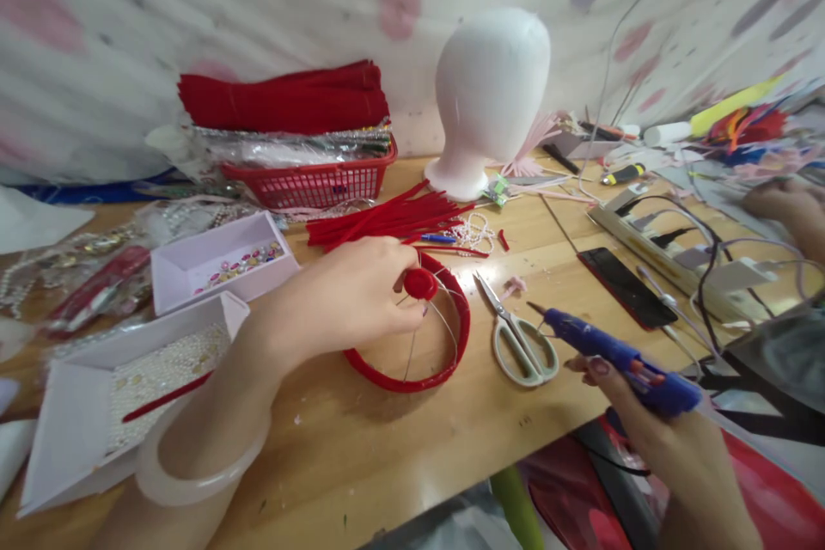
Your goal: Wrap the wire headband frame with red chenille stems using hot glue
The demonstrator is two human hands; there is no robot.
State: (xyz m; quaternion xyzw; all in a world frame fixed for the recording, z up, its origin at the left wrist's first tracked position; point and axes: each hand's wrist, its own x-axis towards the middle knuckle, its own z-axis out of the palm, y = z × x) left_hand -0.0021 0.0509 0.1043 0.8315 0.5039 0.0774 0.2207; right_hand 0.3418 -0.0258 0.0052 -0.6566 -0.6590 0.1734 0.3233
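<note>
My left hand, with a pale bangle at its wrist, pinches a small round red piece between thumb and fingers. The piece is over a red ring-shaped band with thin wires across its inside, lying on the wooden table. My right hand is wrapped round a blue glue gun, its nozzle pointing up and left toward the scissors. The scissors with pale handles lie between the band and the glue gun. Red strips lie behind my left hand.
Two white trays with gems and pearls stand at the left. Behind are a red basket and a white foam head. A phone, a power strip with cables and another person's hand are at the right.
</note>
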